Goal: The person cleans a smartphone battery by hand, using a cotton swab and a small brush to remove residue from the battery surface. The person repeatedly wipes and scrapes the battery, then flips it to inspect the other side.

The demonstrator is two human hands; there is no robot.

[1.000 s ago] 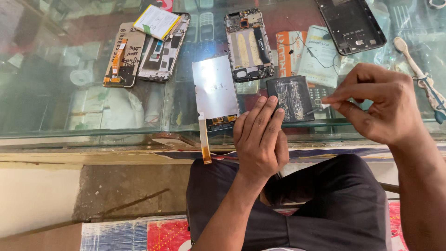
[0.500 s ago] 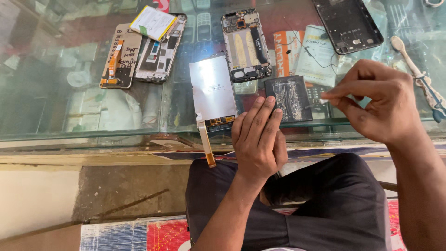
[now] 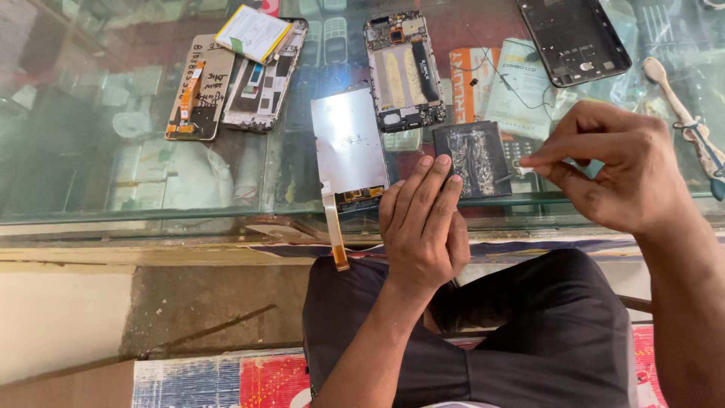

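The right hand [image 3: 619,170] pinches a tiny white scrap between thumb and forefinger; keep that grip light. The left hand [image 3: 423,227], fingers flat and empty, steadies the black pad [image 3: 472,159] near the glass counter's [image 3: 113,196] front edge, beside the screen panel [image 3: 349,143].

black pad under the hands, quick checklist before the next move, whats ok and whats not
1. Black pad lies flat on the glass counter: ok.
2. Left hand steadies it, fingertips on its near left edge: ok.
3. Right hand pinches something small and pale at the pad's right edge: ok; what it is, cannot tell.
4. Silver panel fully on the counter: not ok, its flex cable hangs over the edge.
5. Tweezers within the right hand's reach: ok.
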